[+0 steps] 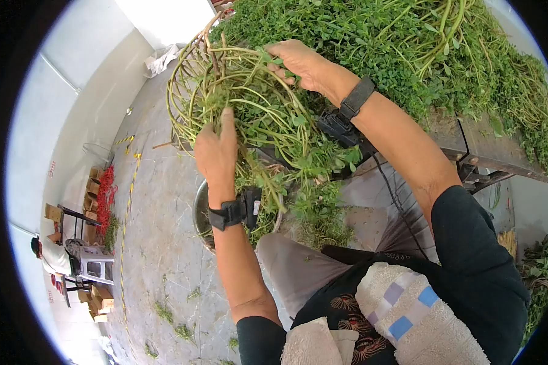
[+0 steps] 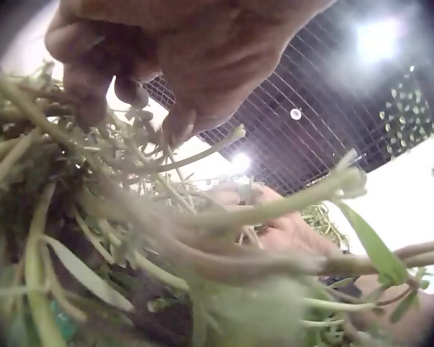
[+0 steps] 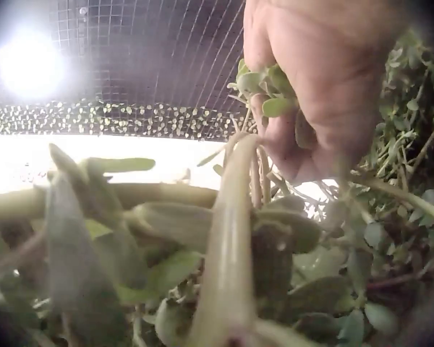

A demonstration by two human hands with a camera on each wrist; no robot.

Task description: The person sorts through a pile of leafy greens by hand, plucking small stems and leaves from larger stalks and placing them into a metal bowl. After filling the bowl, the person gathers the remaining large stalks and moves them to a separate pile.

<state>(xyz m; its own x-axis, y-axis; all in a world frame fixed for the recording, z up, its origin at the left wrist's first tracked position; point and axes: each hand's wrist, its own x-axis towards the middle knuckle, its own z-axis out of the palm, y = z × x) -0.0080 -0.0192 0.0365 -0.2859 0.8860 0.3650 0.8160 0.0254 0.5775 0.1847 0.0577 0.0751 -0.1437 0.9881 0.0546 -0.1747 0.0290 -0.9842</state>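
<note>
A tangled bunch of long green leafy stems [image 1: 249,97] hangs in front of the person, its bare stem ends arching out to the left. At the near left side, the left hand [image 1: 216,149] grips some of these stems, with its thumb pointing up along the bunch. In the left wrist view, the left fingers [image 2: 87,94] curl down into the stems. The right hand [image 1: 301,64] pinches stems at the far side of the bunch. Small rounded leaves [image 3: 278,101] poke out between its curled fingers in the right wrist view.
A large heap of the same greens [image 1: 371,48] covers the wooden table [image 1: 478,143] on the right. Below the left wrist stands a metal basin [image 1: 201,213] with greens in it. Loose sprigs [image 1: 164,311] lie on the floor. Another person [image 1: 55,255] sits far left near a plastic stool [image 1: 96,264].
</note>
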